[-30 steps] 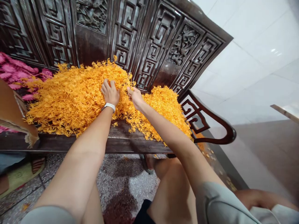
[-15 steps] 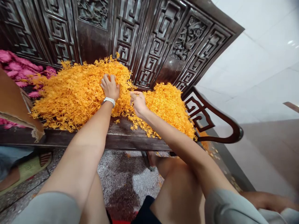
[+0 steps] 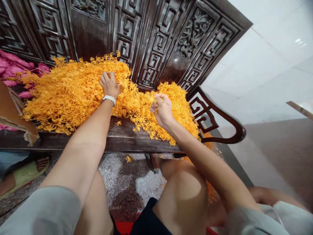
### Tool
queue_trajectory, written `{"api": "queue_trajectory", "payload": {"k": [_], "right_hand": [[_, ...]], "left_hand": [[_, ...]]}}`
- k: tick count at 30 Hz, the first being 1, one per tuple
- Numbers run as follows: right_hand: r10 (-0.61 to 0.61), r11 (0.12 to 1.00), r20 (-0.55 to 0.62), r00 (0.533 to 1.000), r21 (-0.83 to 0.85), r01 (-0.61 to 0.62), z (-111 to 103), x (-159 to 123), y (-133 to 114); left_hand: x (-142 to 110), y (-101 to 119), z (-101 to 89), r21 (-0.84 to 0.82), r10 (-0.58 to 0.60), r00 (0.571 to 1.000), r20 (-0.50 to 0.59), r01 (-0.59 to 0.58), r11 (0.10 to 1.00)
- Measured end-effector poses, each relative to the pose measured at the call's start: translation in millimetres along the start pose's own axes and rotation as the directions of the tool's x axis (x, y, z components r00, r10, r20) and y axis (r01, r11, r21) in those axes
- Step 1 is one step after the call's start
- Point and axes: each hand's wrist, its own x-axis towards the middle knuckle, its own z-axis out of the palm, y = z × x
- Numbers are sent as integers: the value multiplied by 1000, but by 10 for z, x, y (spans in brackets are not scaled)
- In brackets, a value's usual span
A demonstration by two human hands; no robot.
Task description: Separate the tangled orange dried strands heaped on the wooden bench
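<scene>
Orange flowers (image 3: 66, 94): matt, rough | bench back (image 3: 89, 39): glossy wood (rougher where carved) | wall (image 3: 246, 62): smooth

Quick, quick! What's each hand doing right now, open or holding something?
Left hand: loosely open on the bigger orange flower pile; any grip is hidden.
Right hand: fingers curled in; can't tell if anything is held.

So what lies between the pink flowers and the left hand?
In the head view, a heap of orange flowers fills the whole stretch from the pink flowers to the left hand, which rests on that heap.
</scene>
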Motion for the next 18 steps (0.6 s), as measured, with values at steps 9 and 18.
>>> {"api": "queue_trajectory", "payload": {"k": [9, 18], "right_hand": [[-10, 998, -95, 995, 66, 16, -178, 280, -167], [-218, 975, -106, 970, -78, 210, -333, 473, -676]], "left_hand": [[-26, 3, -21, 85, 24, 1000, -4, -24, 996], [155, -230, 111, 39, 14, 995, 99, -18, 999]]}}
